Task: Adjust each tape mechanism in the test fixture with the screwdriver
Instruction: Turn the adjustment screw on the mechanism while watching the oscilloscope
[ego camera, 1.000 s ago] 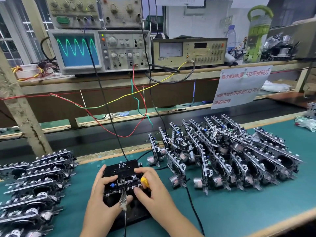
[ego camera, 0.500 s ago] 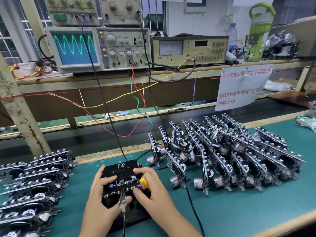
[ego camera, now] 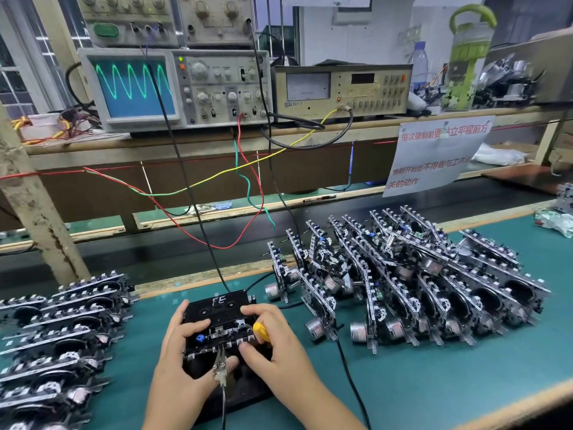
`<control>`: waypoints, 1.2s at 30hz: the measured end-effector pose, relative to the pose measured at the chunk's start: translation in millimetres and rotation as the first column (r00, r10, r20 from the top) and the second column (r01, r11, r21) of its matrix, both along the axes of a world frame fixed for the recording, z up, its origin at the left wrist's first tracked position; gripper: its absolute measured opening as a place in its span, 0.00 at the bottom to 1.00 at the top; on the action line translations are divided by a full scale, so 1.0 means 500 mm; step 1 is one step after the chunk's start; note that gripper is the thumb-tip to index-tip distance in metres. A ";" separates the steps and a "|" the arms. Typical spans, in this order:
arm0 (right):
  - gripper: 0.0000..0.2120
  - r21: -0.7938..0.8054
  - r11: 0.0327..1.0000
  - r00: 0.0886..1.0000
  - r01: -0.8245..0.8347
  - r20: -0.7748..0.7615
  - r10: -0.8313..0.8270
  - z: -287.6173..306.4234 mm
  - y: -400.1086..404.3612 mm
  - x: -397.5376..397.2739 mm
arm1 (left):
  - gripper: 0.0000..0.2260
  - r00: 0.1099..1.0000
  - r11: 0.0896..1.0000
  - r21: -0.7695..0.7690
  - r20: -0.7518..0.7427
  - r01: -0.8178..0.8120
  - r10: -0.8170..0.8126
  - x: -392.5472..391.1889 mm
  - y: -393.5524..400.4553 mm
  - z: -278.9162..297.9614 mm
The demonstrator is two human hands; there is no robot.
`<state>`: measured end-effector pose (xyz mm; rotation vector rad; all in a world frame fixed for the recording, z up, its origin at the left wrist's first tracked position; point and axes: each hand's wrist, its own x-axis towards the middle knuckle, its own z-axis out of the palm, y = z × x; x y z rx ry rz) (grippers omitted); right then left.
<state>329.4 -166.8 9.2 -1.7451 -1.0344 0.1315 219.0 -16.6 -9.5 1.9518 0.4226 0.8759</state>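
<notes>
A black tape mechanism (ego camera: 221, 332) marked "FE" sits in a black test fixture (ego camera: 217, 367) between both hands. The left hand (ego camera: 183, 364) grips its left edge, fingers curled on top. The right hand (ego camera: 273, 355) curls around a yellow-handled screwdriver (ego camera: 261, 332) beside the mechanism's right edge. All rest on a green bench mat (ego camera: 434, 383), rows of mechanisms either side, an oscilloscope (ego camera: 173, 88) shelved behind.

The test fixture (ego camera: 217, 324) is sitting front and centre on the tabletop (ego camera: 434, 383), tape mechanisms stacked to its left (ego camera: 59, 324) and right (ego camera: 412, 287), and the oscilloscope (ego camera: 173, 88) is sitting on the shelf (ego camera: 186, 144) behind.
</notes>
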 end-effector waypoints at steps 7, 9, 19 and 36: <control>0.10 0.014 1.000 1.000 0.003 0.001 -0.003 0.006 0.000 -0.002 | 0.32 1.000 1.000 -0.020 -0.022 0.012 -0.012 -0.005 -0.010 0.009; 0.12 0.020 1.000 1.000 0.008 0.010 -0.009 0.007 0.001 -0.003 | 0.32 0.998 0.999 -0.018 -0.054 0.044 -0.045 -0.012 -0.004 0.016; 0.11 -0.051 0.999 0.997 -0.011 0.076 0.015 0.022 0.001 0.002 | 0.06 0.991 0.999 0.041 -0.131 0.010 -0.004 -0.011 0.021 0.068; 0.17 -0.232 0.970 0.972 0.068 0.234 -0.012 0.062 -0.019 -0.012 | 0.16 0.993 0.996 -0.056 0.093 -0.072 0.077 0.049 0.095 0.186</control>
